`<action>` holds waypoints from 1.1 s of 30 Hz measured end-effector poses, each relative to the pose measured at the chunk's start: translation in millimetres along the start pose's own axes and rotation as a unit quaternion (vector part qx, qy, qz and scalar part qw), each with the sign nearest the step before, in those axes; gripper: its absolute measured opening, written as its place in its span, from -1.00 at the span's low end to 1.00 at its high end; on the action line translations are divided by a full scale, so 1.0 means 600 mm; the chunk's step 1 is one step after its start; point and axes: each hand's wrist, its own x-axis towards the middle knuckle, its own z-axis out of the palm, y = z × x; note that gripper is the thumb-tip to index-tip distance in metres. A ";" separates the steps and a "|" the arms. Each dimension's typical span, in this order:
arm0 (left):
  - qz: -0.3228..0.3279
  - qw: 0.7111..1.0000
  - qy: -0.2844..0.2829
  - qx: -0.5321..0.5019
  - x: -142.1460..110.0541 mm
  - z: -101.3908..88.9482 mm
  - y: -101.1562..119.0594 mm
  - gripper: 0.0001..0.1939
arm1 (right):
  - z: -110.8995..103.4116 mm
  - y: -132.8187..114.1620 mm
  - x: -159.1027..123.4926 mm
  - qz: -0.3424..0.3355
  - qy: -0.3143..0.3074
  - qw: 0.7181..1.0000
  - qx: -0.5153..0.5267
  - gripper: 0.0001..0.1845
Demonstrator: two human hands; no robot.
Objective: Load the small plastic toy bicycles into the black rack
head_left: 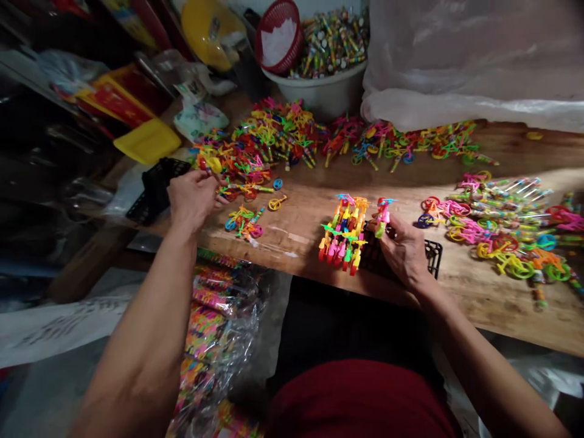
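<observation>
My right hand (404,248) pinches a small toy bicycle (383,214) with pink and green parts and a blue handlebar. Just left of it, a tight block of toy bicycles (344,234) stands in rows at one end of a black plastic rack (432,258), which my right hand partly covers. Over at the left, my left hand (194,196) is at the near edge of a heap of colourful toy bicycles (255,146). Its fingers are curled in among the pieces, and what they grip is hidden. Another black rack (157,188) lies beside that wrist.
Several toy bicycles with clear tubes (511,219) lie spread on the wooden table (301,210) at the right. A grey tub (319,91) of patterned tubes and a red basket (292,52) stand behind. A yellow tray (148,141) sits at left; bagged toys (205,328) are below the table edge.
</observation>
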 end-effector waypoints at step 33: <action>-0.012 0.768 -0.330 -0.548 -0.307 0.108 0.284 -0.60 | -0.052 -0.095 -0.036 -0.072 0.098 0.983 0.137 -0.75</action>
